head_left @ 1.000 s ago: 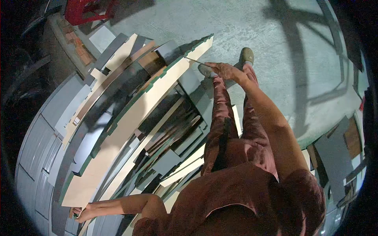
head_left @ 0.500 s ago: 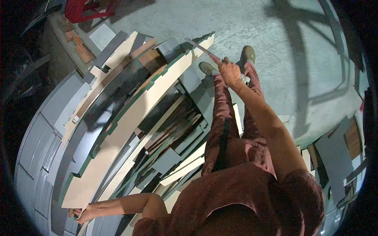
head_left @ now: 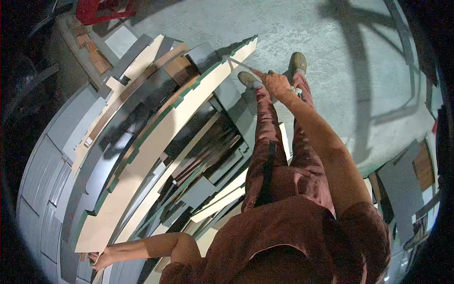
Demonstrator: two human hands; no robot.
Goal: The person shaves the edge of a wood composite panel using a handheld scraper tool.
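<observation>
Shirt: a soft, dark red shirt (head_left: 283,236) fills the bottom of the view, with folds in the cloth.
Left hand: the left hand (head_left: 100,259) is low down on the left. Its fingers curl around the near corner of the long board (head_left: 156,156).
Long board: it is flat, pale wood, smooth on its face, with a green edge cut into little steps. It lies on top of the pile and runs from the left hand far up to the right hand.
Pile: the pile of panels (head_left: 208,156) lies under and beside the board. They are flat pieces, some grey, some black and shiny, some bare wood, with square notches along their edges. They lean on each other like a fan.
Grey wall: a grey ribbed sheet (head_left: 42,180) curves along the left side.
Trousers: the dark red trousers (head_left: 267,142) look a bit shiny and wrinkled.
Right hand: the right hand (head_left: 275,83) is shut tight around a thin stick (head_left: 239,63).
Thin stick: it is straight, thin and pale. Its far tip is at the far end of the long board.
Shoes: two dull green shoes (head_left: 297,61) stand just past the right hand.
Floor: the floor (head_left: 331,38) is grey concrete, rough and blotchy, with long shadows on it.
Far right: more flat grey panels (head_left: 402,184) lie well apart from the pile.
Far corner: a red stool (head_left: 101,9) stands by some reddish bricks (head_left: 97,57).
</observation>
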